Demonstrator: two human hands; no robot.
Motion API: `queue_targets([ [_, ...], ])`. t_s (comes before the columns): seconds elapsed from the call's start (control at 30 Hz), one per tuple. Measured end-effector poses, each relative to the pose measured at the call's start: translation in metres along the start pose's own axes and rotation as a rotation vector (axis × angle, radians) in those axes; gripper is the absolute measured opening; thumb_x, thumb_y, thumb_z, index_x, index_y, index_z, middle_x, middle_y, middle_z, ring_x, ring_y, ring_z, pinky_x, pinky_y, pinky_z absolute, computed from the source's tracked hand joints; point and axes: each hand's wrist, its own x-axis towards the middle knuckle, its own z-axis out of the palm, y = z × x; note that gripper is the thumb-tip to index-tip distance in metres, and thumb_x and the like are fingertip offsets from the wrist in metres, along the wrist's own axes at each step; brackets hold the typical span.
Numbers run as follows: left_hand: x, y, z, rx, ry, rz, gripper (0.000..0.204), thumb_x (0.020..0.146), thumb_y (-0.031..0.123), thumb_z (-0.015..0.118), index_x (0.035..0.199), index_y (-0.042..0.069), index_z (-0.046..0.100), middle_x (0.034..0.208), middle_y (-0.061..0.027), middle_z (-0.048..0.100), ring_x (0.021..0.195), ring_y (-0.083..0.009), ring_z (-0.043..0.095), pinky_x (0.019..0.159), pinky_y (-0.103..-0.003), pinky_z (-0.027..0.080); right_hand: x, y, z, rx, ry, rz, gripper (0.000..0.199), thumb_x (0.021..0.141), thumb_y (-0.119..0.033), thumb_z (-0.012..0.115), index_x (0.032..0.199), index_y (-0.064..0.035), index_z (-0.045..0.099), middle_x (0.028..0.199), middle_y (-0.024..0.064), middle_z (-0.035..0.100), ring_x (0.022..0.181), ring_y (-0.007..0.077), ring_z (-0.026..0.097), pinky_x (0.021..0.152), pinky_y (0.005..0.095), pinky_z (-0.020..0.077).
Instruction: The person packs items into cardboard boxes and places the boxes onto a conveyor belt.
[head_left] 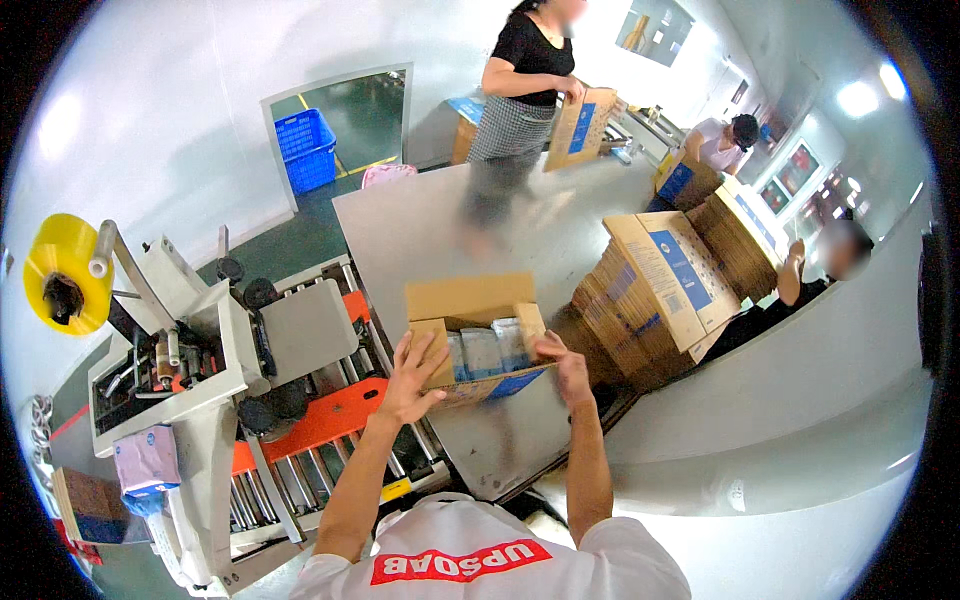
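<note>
An open cardboard box (512,386) rests on the metal table in front of me, with its far flap standing up. Several silvery-blue pouches (482,352) sit in a row inside it. My left hand (412,382) grips the box's left side, thumb toward the near wall and fingers along the side flap. At the right side, my right hand (566,368) has its fingers bent around the flap and corner. Between them, both hands hold the box; the undersides of my fingers are partly hidden.
Left of the table stands a roller conveyor (310,480) with a taping machine (220,340) and a yellow tape roll (66,272). Stacked flat cartons (640,300) lie to the right. Across the table a person (535,70) holds a carton (580,130); two more people are at the right.
</note>
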Motion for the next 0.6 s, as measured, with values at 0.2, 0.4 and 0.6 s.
queue_targets([
  [0.2, -0.002, -0.009, 0.022, -0.296, 0.238, -0.137, 0.062, 0.093, 0.055, 0.056, 0.13, 0.006, 0.064, 0.155, -0.0124, 0.042, 0.147, -0.0397, 0.023, 0.12, -0.053, 0.017, 0.017, 0.001, 0.0, -0.041, -0.057, 0.217, 0.057, 0.081, -0.045, 0.079, 0.107, 0.0048, 0.072, 0.122, 0.0165, 0.067, 0.127, 0.0279, 0.053, 0.102, 0.0419, 0.0453],
  [0.4, 0.021, -0.005, 0.046, -0.435, 0.411, -0.603, 0.053, 0.091, 0.011, 0.067, 0.14, 0.002, 0.049, 0.141, -0.0165, 0.046, 0.133, -0.0326, 0.043, 0.11, -0.045, 0.039, 0.023, 0.019, 0.01, -0.284, 0.364, 0.184, 0.099, 0.067, -0.028, 0.092, 0.145, 0.0004, 0.038, 0.131, 0.0217, 0.053, 0.126, 0.0296, 0.049, 0.099, 0.0405, 0.0485],
  [0.6, 0.015, -0.008, 0.048, -0.806, 0.583, -0.613, 0.077, 0.086, -0.002, 0.068, 0.151, 0.003, 0.027, 0.141, -0.0174, 0.041, 0.127, -0.0278, 0.048, 0.107, -0.041, 0.043, 0.08, -0.033, 0.034, -0.882, 0.011, 0.119, 0.124, 0.059, -0.037, 0.094, 0.154, -0.0037, 0.022, 0.151, 0.031, 0.03, 0.143, 0.0447, 0.028, 0.114, 0.053, 0.0342],
])
